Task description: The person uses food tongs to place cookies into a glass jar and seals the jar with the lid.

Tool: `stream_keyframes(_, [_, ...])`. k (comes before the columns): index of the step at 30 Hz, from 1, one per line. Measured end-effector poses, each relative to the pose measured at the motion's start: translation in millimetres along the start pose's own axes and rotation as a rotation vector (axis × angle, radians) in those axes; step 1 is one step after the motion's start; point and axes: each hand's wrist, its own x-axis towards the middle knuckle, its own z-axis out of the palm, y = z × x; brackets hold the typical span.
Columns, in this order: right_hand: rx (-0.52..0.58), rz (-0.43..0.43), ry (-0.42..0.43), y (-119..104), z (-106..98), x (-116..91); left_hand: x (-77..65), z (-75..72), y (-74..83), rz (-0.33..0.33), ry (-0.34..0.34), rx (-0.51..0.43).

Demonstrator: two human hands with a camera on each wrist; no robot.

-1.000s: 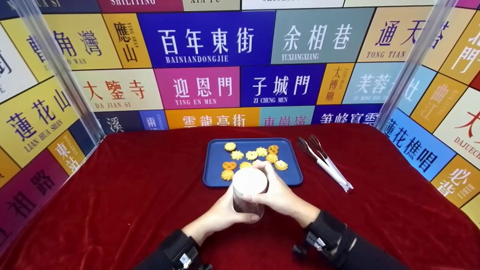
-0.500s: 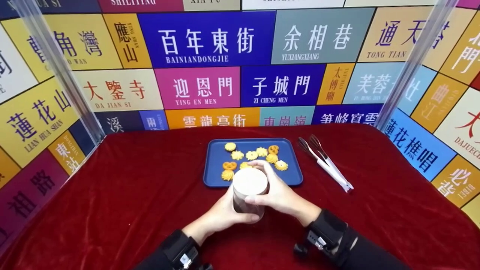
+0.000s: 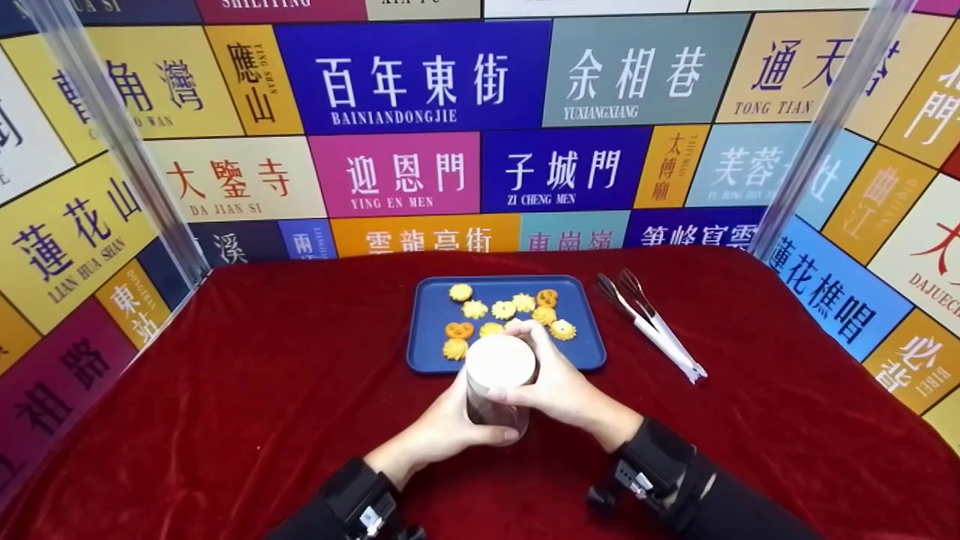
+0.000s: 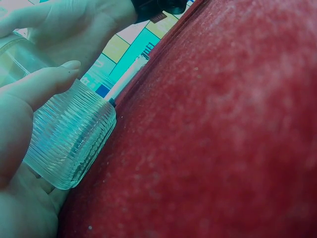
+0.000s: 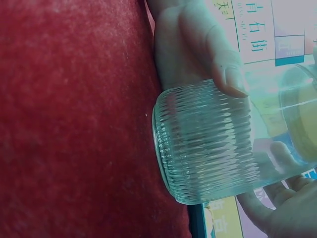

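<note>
A clear glass jar [image 3: 491, 409] with a ribbed lower part stands upright in front of the tray, its base at the red cloth. On its top sits a pale round lid [image 3: 501, 362]. My left hand [image 3: 442, 427] grips the jar's body, thumb across the near side, as the left wrist view also shows over the ribbed glass [image 4: 74, 129]. My right hand [image 3: 562, 382] holds the lid's edge from the right, thumb on the near side and fingers behind. In the right wrist view the jar [image 5: 208, 144] looks see-through, with no contents showing in its ribbed part.
Behind the jar lies a blue tray [image 3: 431, 307] with several cookies, some flower-shaped [image 3: 503, 310] and some pretzel-shaped [image 3: 459, 330]. Metal tongs with white handles [image 3: 664, 345] rest to its right. Red cloth [image 3: 300, 360] covers the table; sign-printed panels [image 3: 412, 75] stand around it.
My right thumb and fingers shift slightly along the lid's rim, then back. The jar and left hand stay in place.
</note>
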Motion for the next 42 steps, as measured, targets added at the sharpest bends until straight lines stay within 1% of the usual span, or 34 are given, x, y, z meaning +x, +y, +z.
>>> stream_keyframes(6, [-0.014, -0.004, -0.011, 0.9, -1.2, 0.4, 0.5, -0.6, -1.0, 0.004, -0.001, 0.006])
stream_keyframes(15, [0.009, -0.011, -0.057, 3.3, -5.0, 2.3, 0.5, -0.8, -0.3, 0.004, 0.002, 0.018])
stream_keyframes(21, [0.046, -0.021, -0.082, 4.1, -3.5, 2.3, -0.2, -0.7, -0.3, -0.004, -0.004, -0.001])
stream_keyframes(31, [0.035, 0.005, -0.007, 4.0, 1.1, 1.2, 0.8, -0.6, -1.4, 0.014, -0.012, -0.007])
stream_keyframes(38, [0.002, 0.002, 0.004, 3.9, 0.8, 1.0, 0.0, -0.3, -0.3, -0.001, -0.009, -0.023])
stream_keyframes(42, [0.004, 0.004, 0.001, 3.1, 0.2, 0.6, -0.3, -0.2, 0.4, -0.014, -0.006, -0.022])
